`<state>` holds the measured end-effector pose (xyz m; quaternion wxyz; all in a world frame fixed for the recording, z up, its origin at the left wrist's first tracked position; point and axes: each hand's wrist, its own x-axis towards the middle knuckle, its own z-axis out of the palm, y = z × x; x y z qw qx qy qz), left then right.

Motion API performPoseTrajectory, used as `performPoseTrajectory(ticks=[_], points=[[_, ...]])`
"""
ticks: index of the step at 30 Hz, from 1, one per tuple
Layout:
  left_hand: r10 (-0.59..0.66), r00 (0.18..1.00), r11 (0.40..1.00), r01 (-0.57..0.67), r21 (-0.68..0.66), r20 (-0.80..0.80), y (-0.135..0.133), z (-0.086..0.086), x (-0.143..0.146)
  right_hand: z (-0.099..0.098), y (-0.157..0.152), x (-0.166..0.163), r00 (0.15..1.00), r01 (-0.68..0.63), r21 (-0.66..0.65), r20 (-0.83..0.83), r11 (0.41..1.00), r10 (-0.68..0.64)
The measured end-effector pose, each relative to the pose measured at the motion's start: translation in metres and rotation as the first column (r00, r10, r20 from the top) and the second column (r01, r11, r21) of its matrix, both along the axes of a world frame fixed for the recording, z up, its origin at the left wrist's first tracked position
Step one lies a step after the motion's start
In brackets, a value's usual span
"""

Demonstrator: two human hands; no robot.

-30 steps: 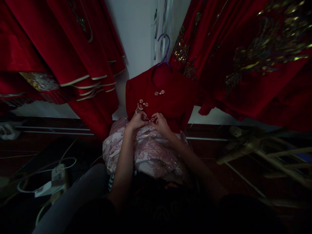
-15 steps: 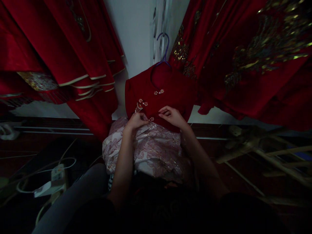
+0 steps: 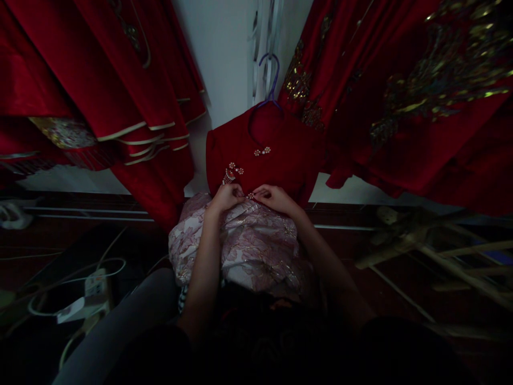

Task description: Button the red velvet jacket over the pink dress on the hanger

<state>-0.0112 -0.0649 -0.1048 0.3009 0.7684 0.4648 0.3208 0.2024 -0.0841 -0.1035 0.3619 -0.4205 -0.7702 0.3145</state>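
Note:
A red garment (image 3: 288, 144) hangs by its neck from a purple hanger (image 3: 274, 80), its lower part over my lap. Beaded flower clasps (image 3: 262, 152) decorate its chest, with a beaded fringe ornament (image 3: 229, 175) to the left. My left hand (image 3: 227, 198) is closed at the garment's front, thumb and fingers pinching the red cloth left of a small beaded flower (image 3: 250, 196). Just right of that flower, my right hand (image 3: 274, 198) has its fingertips pinched together. Whatever lies between them is too small and dark to make out. Pink-and-white patterned shiny fabric (image 3: 256, 246) is bunched below both hands.
Red garments with pale trim (image 3: 140, 107) hang at left; others with gold sequins (image 3: 433, 91) hang at right. A power strip (image 3: 96, 291) with cables is at lower left. A wooden frame (image 3: 417, 240) stands at right on the dark floor.
My right hand has moved left and slightly down, from apart over the red cloth to right beside the small beaded flower. My left hand has stayed nearly in place.

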Motion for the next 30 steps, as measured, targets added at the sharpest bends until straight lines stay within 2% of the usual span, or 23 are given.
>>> performPoseTrajectory(ticks=[6, 17, 26, 30], points=[[0.033, 0.997, 0.998, -0.029, 0.06, -0.065, 0.002, -0.005, 0.001, -0.015, 0.006, -0.005, 0.999, 0.046, -0.035, 0.0, 0.998, -0.046], [0.058, 0.99, 0.994, -0.045, 0.098, -0.13, 0.0, -0.003, 0.003, -0.019, 0.009, -0.006, 0.998, 0.051, -0.038, -0.044, 0.998, -0.052], [0.062, 0.997, 0.993, -0.058, 0.098, -0.037, 0.003, -0.009, 0.005, -0.023, 0.01, -0.009, 0.995, 0.065, -0.032, -0.073, 0.997, -0.067], [0.087, 0.995, 0.995, -0.089, 0.04, 0.039, 0.005, -0.012, 0.005, -0.025, 0.011, -0.009, 0.992, 0.059, -0.035, -0.106, 0.998, -0.062]])
